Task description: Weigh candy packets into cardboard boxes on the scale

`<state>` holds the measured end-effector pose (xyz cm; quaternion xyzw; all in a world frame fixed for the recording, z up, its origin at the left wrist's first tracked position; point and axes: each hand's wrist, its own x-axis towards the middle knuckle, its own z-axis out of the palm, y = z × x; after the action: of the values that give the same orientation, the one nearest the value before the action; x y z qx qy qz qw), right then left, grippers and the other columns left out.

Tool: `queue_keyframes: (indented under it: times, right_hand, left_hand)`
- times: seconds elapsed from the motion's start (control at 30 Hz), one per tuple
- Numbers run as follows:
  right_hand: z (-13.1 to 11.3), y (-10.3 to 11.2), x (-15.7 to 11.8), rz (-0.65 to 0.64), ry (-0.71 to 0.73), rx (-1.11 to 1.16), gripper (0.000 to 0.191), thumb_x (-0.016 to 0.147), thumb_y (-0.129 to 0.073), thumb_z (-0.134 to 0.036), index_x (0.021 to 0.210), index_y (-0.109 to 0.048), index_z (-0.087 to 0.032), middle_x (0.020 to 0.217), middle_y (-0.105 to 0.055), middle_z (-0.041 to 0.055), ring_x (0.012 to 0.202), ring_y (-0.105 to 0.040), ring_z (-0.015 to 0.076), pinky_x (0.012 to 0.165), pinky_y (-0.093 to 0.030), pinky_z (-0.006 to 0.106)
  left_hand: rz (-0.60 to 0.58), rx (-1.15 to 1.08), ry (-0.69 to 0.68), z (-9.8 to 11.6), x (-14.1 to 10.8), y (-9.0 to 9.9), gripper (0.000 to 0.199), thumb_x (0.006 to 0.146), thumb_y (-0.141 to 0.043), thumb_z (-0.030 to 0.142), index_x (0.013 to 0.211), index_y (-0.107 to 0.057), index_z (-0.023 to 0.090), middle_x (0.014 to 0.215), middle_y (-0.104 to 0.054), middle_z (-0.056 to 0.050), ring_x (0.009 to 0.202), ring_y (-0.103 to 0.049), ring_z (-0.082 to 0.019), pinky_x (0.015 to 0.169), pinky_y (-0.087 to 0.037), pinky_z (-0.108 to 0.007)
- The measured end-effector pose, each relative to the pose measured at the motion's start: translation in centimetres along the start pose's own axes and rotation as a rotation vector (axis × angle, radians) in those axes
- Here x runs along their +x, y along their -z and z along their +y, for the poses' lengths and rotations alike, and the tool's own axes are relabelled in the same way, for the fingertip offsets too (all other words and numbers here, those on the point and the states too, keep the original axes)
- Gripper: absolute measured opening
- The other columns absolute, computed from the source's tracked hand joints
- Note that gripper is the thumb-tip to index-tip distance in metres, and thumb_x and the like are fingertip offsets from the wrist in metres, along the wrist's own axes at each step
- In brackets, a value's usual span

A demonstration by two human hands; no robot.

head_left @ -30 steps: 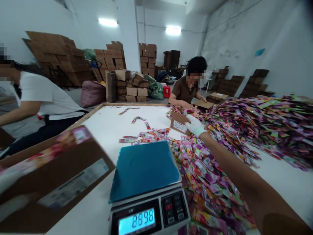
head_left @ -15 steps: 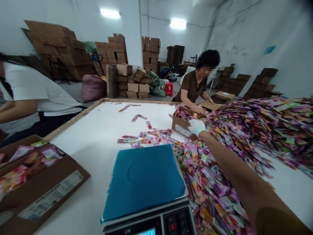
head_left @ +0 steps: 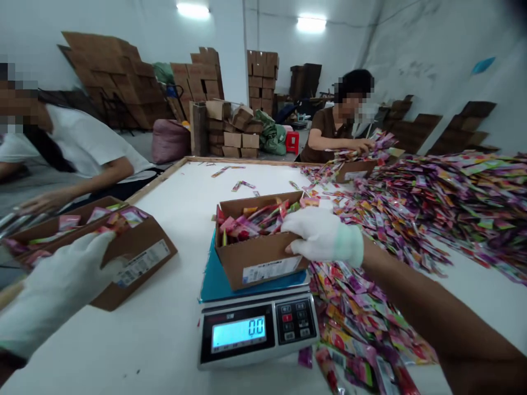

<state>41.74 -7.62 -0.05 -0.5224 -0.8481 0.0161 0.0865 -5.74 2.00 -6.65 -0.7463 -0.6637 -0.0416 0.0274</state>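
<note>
sitting on the blue pan of the scale (head_left: 255, 323), a small cardboard box (head_left: 257, 258) packed with bright sachets is gripped at its right rim by the right hand (head_left: 323, 236), gloved in white, fingers curled over the edge. the scale's display reads 0.0. the left hand (head_left: 57, 285), also gloved, rests with loosely spread fingers against the near side of a second open box (head_left: 135, 258) of sachets, which lies on the white worktop (head_left: 177, 192) to the left of the scale; whether it grips the box i cannot tell. a large heap of sachets (head_left: 432, 208) covers the right side of the worktop. across it, a person in brown (head_left: 329, 129) handles another box, and a person in white (head_left: 86, 148) leans in at the left.
</note>
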Motion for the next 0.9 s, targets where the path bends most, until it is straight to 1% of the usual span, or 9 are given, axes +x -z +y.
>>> queue_keyframes:
  times: [0.1,0.23,0.3,0.37,0.47,0.53,0.63,0.73,0.9]
  right_hand:
    - [-1.3,-1.6,0.9,0.077,0.095,0.02,0.01,0.09,-0.089,-0.024,0.097,-0.081,-0.02,0.092,-0.08,0.0038,0.09,-0.074,0.0236,0.08,-0.053,0.034]
    - [-0.5,-1.3,-1.5,0.5,0.245,0.167,0.039,0.1,-0.083,-0.032,0.136,-0.075,-0.02,0.119,-0.081,0.0094,0.105,-0.076,0.0256,0.096,-0.062,0.04]
    - [1.5,-1.8,-4.0,0.71,0.15,0.287,0.048,0.105,-0.077,-0.04,0.149,-0.067,-0.022,0.129,-0.078,0.011,0.11,-0.076,0.0259,0.102,-0.064,0.044]
    - [4.6,-4.3,-7.0,0.782,-0.059,0.372,0.062,0.106,-0.074,-0.048,0.16,-0.058,-0.024,0.141,-0.073,0.0136,0.12,-0.076,0.0286,0.107,-0.064,0.048]
    - [9.7,-12.0,-12.0,0.61,-0.395,0.355,0.101,0.093,-0.081,-0.063,0.175,-0.042,-0.017,0.167,-0.057,0.0232,0.154,-0.06,0.0406,0.124,-0.055,0.059]
    - [11.7,-18.0,-15.2,0.344,-0.693,0.27,0.119,0.08,-0.088,-0.063,0.175,-0.04,-0.009,0.172,-0.049,0.031,0.162,-0.049,0.0475,0.129,-0.05,0.063]
    - [12.6,-24.8,-18.6,0.066,-0.896,0.135,0.1,0.081,-0.085,-0.051,0.167,-0.054,-0.009,0.161,-0.06,0.0326,0.15,-0.06,0.0524,0.121,-0.053,0.068]
    - [13.0,-26.9,-19.5,0.087,-0.796,0.104,0.067,0.088,-0.073,-0.032,0.152,-0.07,-0.014,0.14,-0.076,0.0261,0.131,-0.072,0.0449,0.114,-0.057,0.061]
    - [15.8,-23.8,-19.0,0.134,-0.719,0.177,0.05,0.09,-0.062,-0.026,0.136,-0.078,-0.018,0.129,-0.084,0.0164,0.119,-0.079,0.0333,0.108,-0.062,0.045]
  left_hand:
    - [0.128,-0.039,-0.066,1.8,-0.2,0.7,0.066,0.099,-0.037,0.064,0.15,-0.061,0.029,0.155,-0.072,-0.005,0.149,-0.061,-0.047,0.124,-0.051,-0.065]
    - [0.243,-0.225,-0.122,7.4,-1.3,3.8,0.057,0.109,-0.034,0.055,0.141,-0.066,0.022,0.16,-0.067,-0.014,0.146,-0.066,-0.039,0.125,-0.053,-0.056]
    - [0.327,-0.324,-0.208,9.9,-2.2,5.5,0.051,0.108,-0.04,0.053,0.133,-0.07,0.02,0.153,-0.072,-0.012,0.14,-0.069,-0.032,0.125,-0.053,-0.046]
    - [0.389,-0.396,-0.26,11.8,-3.0,6.9,0.051,0.106,-0.047,0.052,0.129,-0.073,0.016,0.146,-0.076,-0.011,0.131,-0.072,-0.026,0.12,-0.054,-0.038]
    - [0.417,-0.471,-0.251,13.4,-3.6,8.4,0.053,0.103,-0.052,0.049,0.131,-0.077,0.012,0.138,-0.079,-0.007,0.12,-0.071,-0.019,0.114,-0.054,-0.03]
    - [0.414,-0.515,-0.261,14.1,-3.7,8.8,0.054,0.102,-0.054,0.048,0.133,-0.077,0.01,0.137,-0.079,-0.006,0.118,-0.069,-0.017,0.113,-0.053,-0.027]
    - [0.41,-0.548,-0.257,15.0,-3.5,8.7,0.057,0.102,-0.057,0.05,0.135,-0.078,0.009,0.134,-0.08,-0.008,0.118,-0.07,-0.018,0.109,-0.052,-0.026]
    - [0.408,-0.583,-0.246,15.8,-3.2,8.1,0.058,0.1,-0.057,0.051,0.134,-0.08,0.011,0.134,-0.08,-0.009,0.12,-0.072,-0.021,0.111,-0.054,-0.03]
    - [0.38,-0.588,-0.264,16.3,-3.6,7.5,0.054,0.095,-0.058,0.052,0.124,-0.082,0.013,0.13,-0.081,-0.007,0.115,-0.072,-0.022,0.109,-0.059,-0.032]
